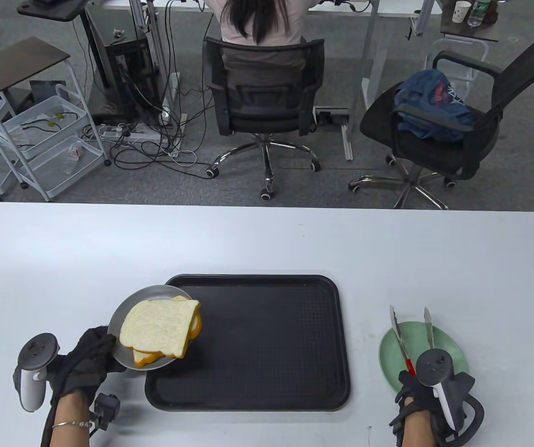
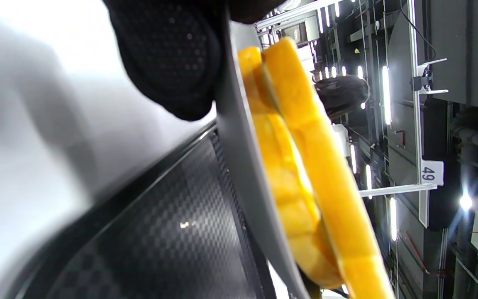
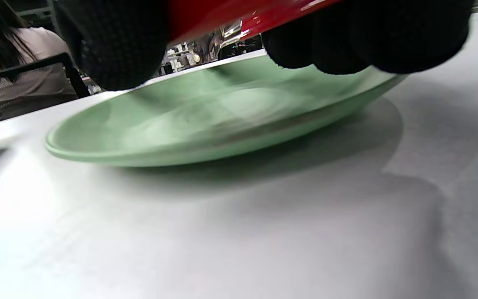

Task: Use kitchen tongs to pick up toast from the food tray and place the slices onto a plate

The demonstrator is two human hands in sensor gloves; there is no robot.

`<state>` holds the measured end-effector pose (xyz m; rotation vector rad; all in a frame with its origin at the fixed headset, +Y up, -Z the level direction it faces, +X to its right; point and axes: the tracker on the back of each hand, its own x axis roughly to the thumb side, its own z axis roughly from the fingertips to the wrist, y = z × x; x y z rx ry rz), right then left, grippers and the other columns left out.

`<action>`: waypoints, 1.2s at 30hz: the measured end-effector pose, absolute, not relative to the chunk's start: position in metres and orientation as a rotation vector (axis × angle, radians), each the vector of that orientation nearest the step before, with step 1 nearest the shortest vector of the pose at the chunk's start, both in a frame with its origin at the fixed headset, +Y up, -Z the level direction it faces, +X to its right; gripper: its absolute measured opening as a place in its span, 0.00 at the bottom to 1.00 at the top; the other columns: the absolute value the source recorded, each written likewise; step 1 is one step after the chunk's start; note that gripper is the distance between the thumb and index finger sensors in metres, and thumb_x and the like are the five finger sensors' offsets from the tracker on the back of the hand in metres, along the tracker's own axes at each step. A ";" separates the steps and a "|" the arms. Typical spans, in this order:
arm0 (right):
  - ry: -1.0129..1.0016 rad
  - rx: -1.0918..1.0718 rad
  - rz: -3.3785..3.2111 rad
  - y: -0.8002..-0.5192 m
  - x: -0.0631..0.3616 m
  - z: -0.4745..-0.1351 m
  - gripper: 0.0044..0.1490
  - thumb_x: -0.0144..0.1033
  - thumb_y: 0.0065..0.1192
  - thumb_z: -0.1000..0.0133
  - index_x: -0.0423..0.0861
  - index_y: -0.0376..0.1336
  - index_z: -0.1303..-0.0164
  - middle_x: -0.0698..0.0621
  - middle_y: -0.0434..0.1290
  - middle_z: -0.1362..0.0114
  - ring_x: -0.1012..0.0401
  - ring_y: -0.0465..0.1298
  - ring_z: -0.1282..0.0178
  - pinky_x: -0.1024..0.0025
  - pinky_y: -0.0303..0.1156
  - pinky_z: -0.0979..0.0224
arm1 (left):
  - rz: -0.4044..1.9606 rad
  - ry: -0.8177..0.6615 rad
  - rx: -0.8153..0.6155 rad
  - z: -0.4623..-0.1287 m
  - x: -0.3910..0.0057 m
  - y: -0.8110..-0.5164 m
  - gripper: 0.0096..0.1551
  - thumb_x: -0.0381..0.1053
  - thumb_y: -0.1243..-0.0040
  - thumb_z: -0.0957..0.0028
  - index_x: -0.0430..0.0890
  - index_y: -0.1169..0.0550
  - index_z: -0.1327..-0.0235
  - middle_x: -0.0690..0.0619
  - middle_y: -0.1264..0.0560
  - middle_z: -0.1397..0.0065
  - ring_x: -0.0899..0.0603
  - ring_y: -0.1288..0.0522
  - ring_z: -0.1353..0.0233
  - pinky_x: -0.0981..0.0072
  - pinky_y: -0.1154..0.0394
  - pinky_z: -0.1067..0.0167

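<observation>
A grey metal plate [image 1: 122,321] carries stacked toast slices [image 1: 160,326] and is tilted over the left edge of the black food tray [image 1: 267,344]. My left hand [image 1: 87,356] grips the plate's near rim. In the left wrist view the plate [image 2: 239,166] stands steeply on edge with the toast slices [image 2: 305,166] against it. My right hand [image 1: 423,396] holds red-handled kitchen tongs [image 1: 409,335], whose arms stand apart over an empty green plate [image 1: 448,344]. The right wrist view shows that green plate [image 3: 206,120] under my fingers [image 3: 110,45] and the red handle [image 3: 222,16].
The white table's far edge [image 1: 267,209] lies beyond the tray. Behind it stand two office chairs [image 1: 264,102], one with a seated person, and a wire cart [image 1: 38,139] at the left.
</observation>
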<state>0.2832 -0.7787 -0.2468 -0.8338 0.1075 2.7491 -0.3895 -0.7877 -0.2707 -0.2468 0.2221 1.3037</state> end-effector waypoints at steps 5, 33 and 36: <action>0.134 -0.855 2.777 -0.782 0.281 -0.250 0.60 0.49 0.70 0.57 0.30 0.44 0.29 0.25 0.64 0.33 0.31 0.66 0.45 0.44 0.70 0.51 | 1.292 0.226 -0.247 -0.271 -0.390 -0.788 0.34 0.46 0.53 0.23 0.26 0.46 0.18 0.36 0.26 0.29 0.44 0.14 0.45 0.72 0.12 0.49; -0.202 -0.465 2.838 -0.727 0.232 -0.235 0.66 0.61 0.64 0.54 0.31 0.38 0.27 0.24 0.50 0.24 0.27 0.56 0.34 0.36 0.65 0.45 | 1.301 0.191 -0.246 -0.271 -0.386 -0.788 0.34 0.46 0.53 0.23 0.27 0.46 0.17 0.36 0.26 0.29 0.44 0.14 0.45 0.72 0.12 0.48; -0.223 -0.324 2.831 -0.722 0.209 -0.238 0.67 0.63 0.63 0.54 0.31 0.38 0.26 0.24 0.48 0.23 0.26 0.54 0.33 0.34 0.64 0.44 | 1.302 0.185 -0.245 -0.271 -0.386 -0.788 0.34 0.46 0.53 0.23 0.27 0.46 0.17 0.36 0.26 0.29 0.44 0.14 0.45 0.72 0.12 0.48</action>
